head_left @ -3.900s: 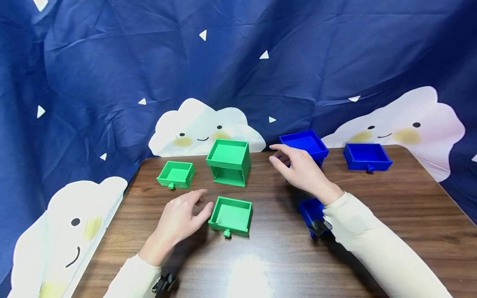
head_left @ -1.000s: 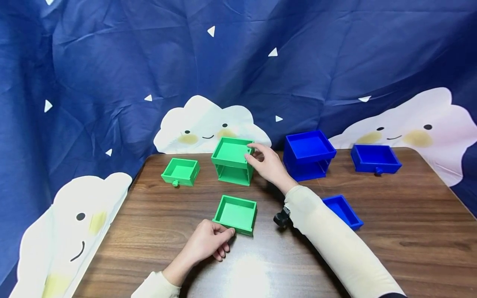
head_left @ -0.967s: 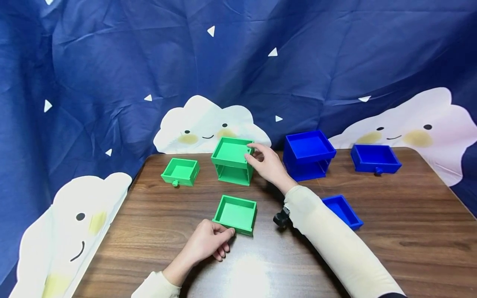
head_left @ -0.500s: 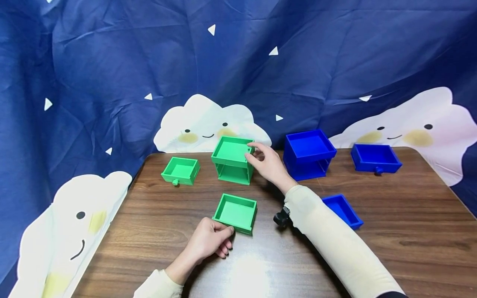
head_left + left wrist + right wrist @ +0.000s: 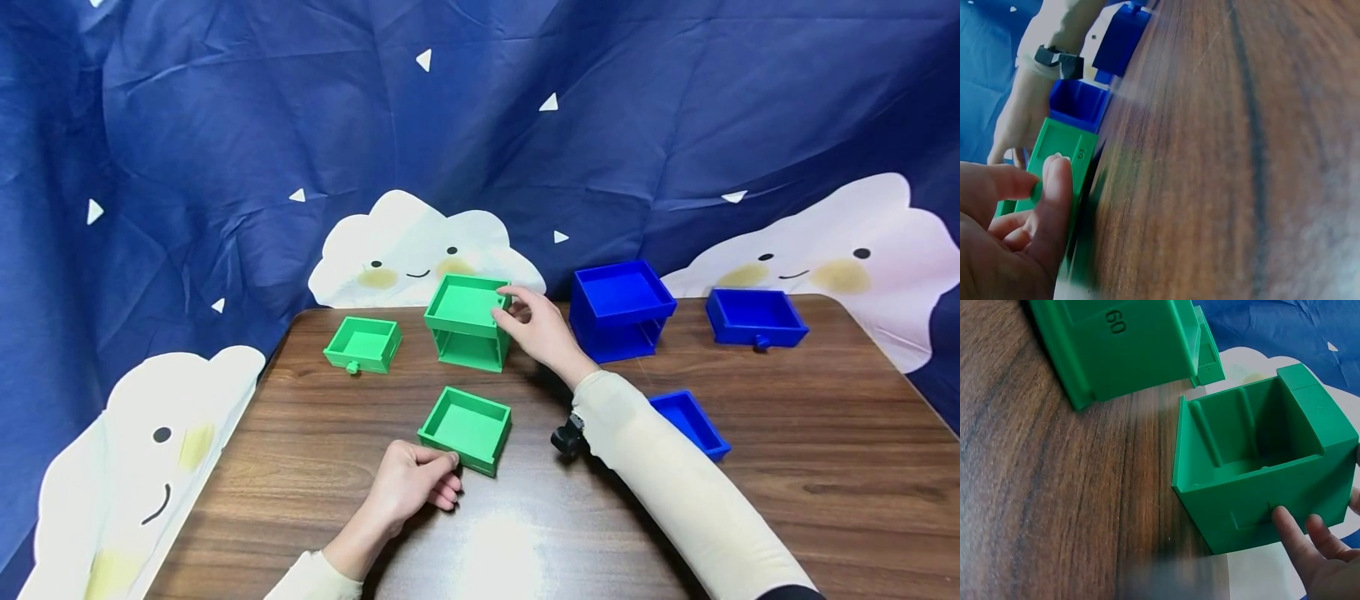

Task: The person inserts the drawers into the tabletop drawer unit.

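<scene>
My left hand (image 5: 408,483) pinches the front knob of a green drawer (image 5: 467,429) between thumb and fingers. In the left wrist view the drawer's front (image 5: 1063,144) faces those fingers, and a dark shadow lies along its underside. Behind it stands a green cabinet frame (image 5: 468,321) with a shallow tray top and a hollow front. My right hand (image 5: 542,333) holds this frame at its right side, thumb and forefinger over the top rim. In the right wrist view, fingertips (image 5: 1282,515) press on the frame's side wall (image 5: 1254,515), and the drawer (image 5: 1119,350) is in front of its opening.
A second green drawer (image 5: 363,343) rests at the left. At right are a blue cabinet frame (image 5: 622,312), a blue drawer (image 5: 757,318) at the back edge and another blue drawer (image 5: 690,425) partly behind my right sleeve. A cloud-print curtain (image 5: 480,125) hangs behind the table.
My right hand has gone from the blue frame to the green one. My left hand has taken the green drawer's knob, and in the last half second the drawer has shifted slightly left and turned.
</scene>
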Available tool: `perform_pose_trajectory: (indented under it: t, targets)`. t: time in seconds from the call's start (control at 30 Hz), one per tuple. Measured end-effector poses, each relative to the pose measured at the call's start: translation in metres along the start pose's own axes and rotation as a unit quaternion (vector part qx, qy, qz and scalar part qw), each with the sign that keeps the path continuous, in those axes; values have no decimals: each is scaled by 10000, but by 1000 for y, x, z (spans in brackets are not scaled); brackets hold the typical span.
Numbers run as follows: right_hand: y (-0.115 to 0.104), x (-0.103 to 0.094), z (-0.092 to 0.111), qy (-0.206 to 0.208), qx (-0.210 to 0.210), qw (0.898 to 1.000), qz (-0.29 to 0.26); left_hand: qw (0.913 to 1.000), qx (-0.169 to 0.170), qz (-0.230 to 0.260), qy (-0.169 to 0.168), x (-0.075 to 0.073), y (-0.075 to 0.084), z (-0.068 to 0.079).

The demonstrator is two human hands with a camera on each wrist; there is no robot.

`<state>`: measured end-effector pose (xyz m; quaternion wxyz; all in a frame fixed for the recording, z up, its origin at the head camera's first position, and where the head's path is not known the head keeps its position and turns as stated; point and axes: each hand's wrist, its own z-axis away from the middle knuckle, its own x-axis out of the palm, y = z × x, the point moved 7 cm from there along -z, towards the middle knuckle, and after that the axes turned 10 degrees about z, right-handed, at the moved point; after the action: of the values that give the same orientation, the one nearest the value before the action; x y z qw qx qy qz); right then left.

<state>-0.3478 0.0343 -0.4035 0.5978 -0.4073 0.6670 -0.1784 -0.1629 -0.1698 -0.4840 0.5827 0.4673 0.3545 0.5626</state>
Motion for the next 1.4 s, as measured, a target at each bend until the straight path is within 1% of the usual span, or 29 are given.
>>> perform_pose_trajectory:
  t: [0.2,0.57,0.73,0.93,1.4]
  targets:
    - [3,2,-2,18,-10,10000,-27,9997,100,33,224,-5,1,-2]
    - [5,2,-3,27,13,10000,-17,9986,184,123,478,-11,6,-13]
    - [5,2,-2,30,26,10000,-34,9982,248,125,530,-13,8,-19]
    - [5,2,-2,20,22,10000,-36,9978,246,160,593,-14,8,-26]
    - [4,2,-1,19,1,10000,-41,9973,251,170,666,-13,13,-37]
